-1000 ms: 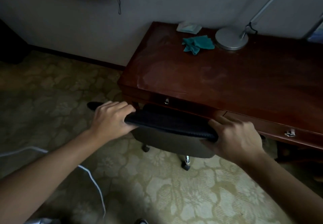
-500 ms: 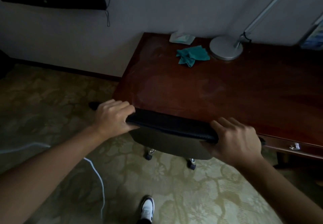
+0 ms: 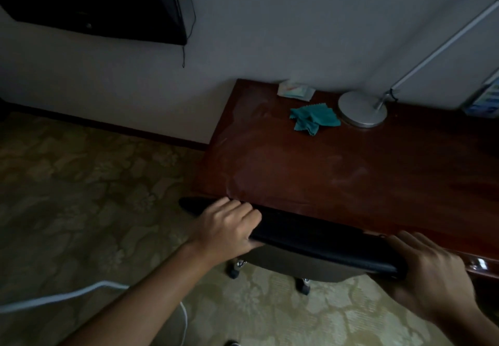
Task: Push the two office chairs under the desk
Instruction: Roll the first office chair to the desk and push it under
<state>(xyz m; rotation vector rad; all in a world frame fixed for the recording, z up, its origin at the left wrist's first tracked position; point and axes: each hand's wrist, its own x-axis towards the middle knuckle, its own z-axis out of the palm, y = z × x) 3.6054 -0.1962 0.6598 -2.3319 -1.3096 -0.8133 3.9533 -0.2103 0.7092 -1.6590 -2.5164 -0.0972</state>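
One black office chair stands with the top of its backrest against the front edge of the dark red wooden desk. Its seat is hidden under the desk; two castors show below. My left hand grips the left end of the backrest top. My right hand grips the right end. A second chair is not in view.
A teal cloth, a tissue pack and a silver lamp base lie on the desk near the wall. A dark screen hangs on the wall at upper left. A white cable runs over the patterned carpet.
Both hands have pushed the chair forward, so the backrest now meets the desk edge and covers the drawer front. My view has tilted up toward the wall.
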